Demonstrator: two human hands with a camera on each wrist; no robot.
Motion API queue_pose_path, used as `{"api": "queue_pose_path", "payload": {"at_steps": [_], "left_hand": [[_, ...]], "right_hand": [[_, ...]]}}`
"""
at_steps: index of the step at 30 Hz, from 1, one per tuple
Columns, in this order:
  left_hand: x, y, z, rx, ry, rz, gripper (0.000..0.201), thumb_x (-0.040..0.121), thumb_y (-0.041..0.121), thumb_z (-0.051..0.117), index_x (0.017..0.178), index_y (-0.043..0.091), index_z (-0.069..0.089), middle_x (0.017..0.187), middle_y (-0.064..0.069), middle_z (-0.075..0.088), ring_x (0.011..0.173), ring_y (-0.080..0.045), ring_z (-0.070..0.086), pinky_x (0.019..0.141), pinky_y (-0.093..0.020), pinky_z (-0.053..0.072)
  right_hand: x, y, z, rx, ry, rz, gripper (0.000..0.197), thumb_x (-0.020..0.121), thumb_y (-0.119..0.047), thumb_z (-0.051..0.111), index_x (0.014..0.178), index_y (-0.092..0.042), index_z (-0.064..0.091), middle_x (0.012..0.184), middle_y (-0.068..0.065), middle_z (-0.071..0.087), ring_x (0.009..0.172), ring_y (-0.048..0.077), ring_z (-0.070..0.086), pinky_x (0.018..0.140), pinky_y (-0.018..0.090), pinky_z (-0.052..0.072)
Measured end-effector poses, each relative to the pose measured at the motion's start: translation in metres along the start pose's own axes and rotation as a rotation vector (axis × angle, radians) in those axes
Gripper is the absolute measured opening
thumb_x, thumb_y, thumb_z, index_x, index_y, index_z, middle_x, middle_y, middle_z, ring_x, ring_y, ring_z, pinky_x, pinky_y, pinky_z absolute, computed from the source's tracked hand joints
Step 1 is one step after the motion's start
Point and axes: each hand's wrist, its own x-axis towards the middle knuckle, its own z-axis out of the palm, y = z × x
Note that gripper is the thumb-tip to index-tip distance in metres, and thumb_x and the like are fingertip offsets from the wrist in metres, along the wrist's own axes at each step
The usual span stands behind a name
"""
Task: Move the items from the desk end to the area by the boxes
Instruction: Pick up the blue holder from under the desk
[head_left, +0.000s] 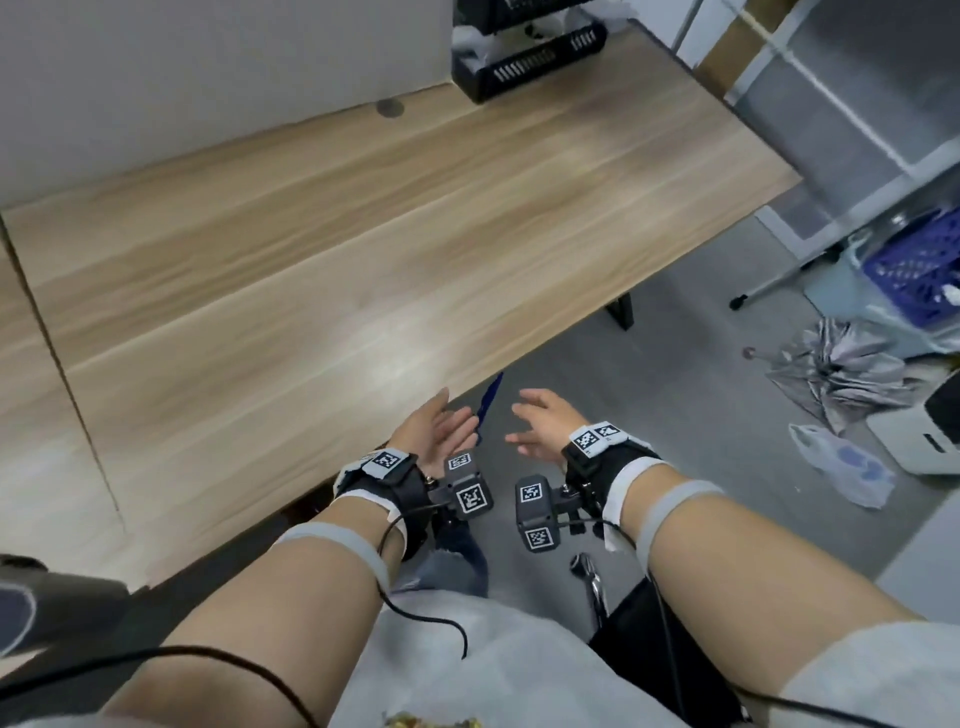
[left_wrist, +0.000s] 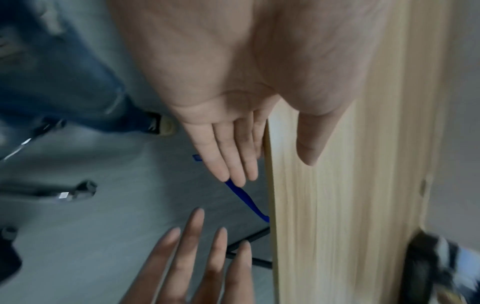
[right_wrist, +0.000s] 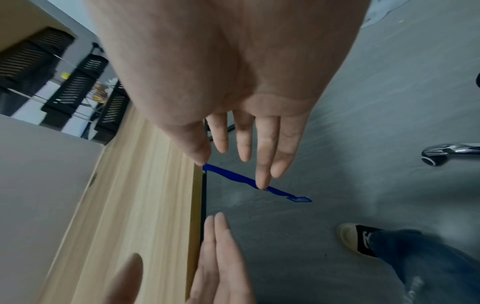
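**Two open hands hovering off the desk edge, blue strip between them**

A thin blue strip is showing just past the wooden desk edge, partly hidden behind the left hand; whether it is lying on the floor or hanging is hard to tell. The right hand is facing the left, both with fingers straight, holding nothing, palms apart. One black slotted tray is sitting at the desk's far end, cut off by the frame. One crumpled grey umbrella and one blue crate are lying on the floor.

The worktop is pale wood-grain laminate with a soft sheen, the floor matt grey, the black trays at one o'clock slotted plastic.
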Motion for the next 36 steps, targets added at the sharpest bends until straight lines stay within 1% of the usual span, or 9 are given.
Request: {"api": "queue_pose_path", "payload": {"at_steps": [6,11,16,21,24,29,31,34,36], "left_hand": [[0.022,-0.002,0.016,-0.368,0.080,-0.045,0.029,0.100,0.025,0.052,0.116,0.001,0.053,0.133,-0.019,0.060,0.124,-0.027,0.058,0.109,-0.038,0.043],[0.032,-0.005,0.027,-0.531,0.162,-0.040,0.048,0.101,0.024,0.050,0.135,-0.010,0.043,0.139,-0.022,0.054,0.130,-0.028,0.053,0.111,-0.035,0.040],[0.038,-0.009,0.044,-0.565,0.287,0.066,0.048,0.102,0.021,0.048,0.137,-0.011,0.039,0.135,-0.021,0.054,0.129,-0.031,0.052,0.108,-0.037,0.043],[0.056,-0.009,0.053,-0.545,0.398,0.089,0.041,0.105,0.031,0.039,0.094,-0.006,0.056,0.072,-0.019,0.074,0.060,-0.026,0.072,0.058,-0.032,0.060],[0.061,-0.010,0.051,-0.496,0.465,0.086,0.035,0.103,0.029,0.045,0.092,-0.003,0.056,0.063,-0.017,0.071,0.061,-0.026,0.068,0.062,-0.035,0.058],[0.073,-0.017,0.054,-0.478,0.461,0.090,0.029,0.102,0.021,0.042,0.077,0.007,0.044,0.071,-0.004,0.043,0.051,-0.020,0.040,0.040,-0.024,0.038],[0.072,-0.016,0.069,-0.430,0.477,0.123,0.023,0.100,0.015,0.040,0.080,0.007,0.044,0.076,-0.007,0.049,0.060,-0.023,0.048,0.046,-0.026,0.046],[0.071,-0.020,0.123,-0.157,0.335,0.061,0.017,0.096,0.010,0.042,0.100,-0.002,0.054,0.096,-0.019,0.064,0.089,-0.032,0.065,0.083,-0.044,0.054],[0.074,-0.026,0.169,0.168,0.226,0.026,0.013,0.090,0.004,0.046,0.086,0.004,0.058,0.085,-0.014,0.060,0.080,-0.029,0.060,0.080,-0.039,0.052]], "right_hand": [[0.042,-0.023,0.002,-0.028,-0.131,0.098,0.061,0.101,-0.020,0.049,0.153,-0.033,0.019,0.146,0.005,0.047,0.105,0.025,0.069,0.096,0.045,0.054],[0.077,-0.025,0.007,0.101,-0.171,0.135,0.031,0.102,-0.017,0.046,0.132,-0.020,0.037,0.127,0.015,0.064,0.086,0.022,0.069,0.059,0.027,0.053],[0.093,-0.020,-0.009,-0.163,-0.240,-0.023,0.025,0.103,-0.019,0.042,0.087,-0.011,0.059,0.086,0.008,0.069,0.063,0.014,0.060,0.056,0.024,0.042],[0.100,-0.032,-0.037,-0.464,-0.380,-0.039,0.035,0.099,-0.004,0.042,0.068,-0.009,0.059,0.067,0.008,0.065,0.048,0.015,0.059,0.044,0.018,0.046],[0.098,-0.032,-0.055,-0.550,-0.478,0.036,0.034,0.096,0.002,0.041,0.067,-0.006,0.057,0.068,0.011,0.063,0.032,0.006,0.054,0.035,0.012,0.039],[0.104,-0.028,-0.089,-0.578,-0.550,-0.046,0.034,0.097,-0.009,0.044,0.071,-0.015,0.065,0.071,0.003,0.062,0.052,0.012,0.050,0.048,0.021,0.034],[0.106,-0.037,-0.103,-0.584,-0.547,-0.098,0.033,0.095,-0.013,0.048,0.071,-0.019,0.070,0.068,0.000,0.060,0.051,0.012,0.046,0.049,0.022,0.036],[0.108,-0.061,-0.127,-0.510,-0.538,-0.147,0.032,0.094,-0.013,0.053,0.070,-0.017,0.074,0.058,-0.003,0.060,0.050,0.013,0.043,0.050,0.022,0.038],[0.108,-0.081,-0.149,-0.348,-0.532,-0.144,0.033,0.096,-0.010,0.052,0.070,-0.009,0.072,0.068,0.008,0.062,0.052,0.015,0.045,0.051,0.023,0.038]]}}
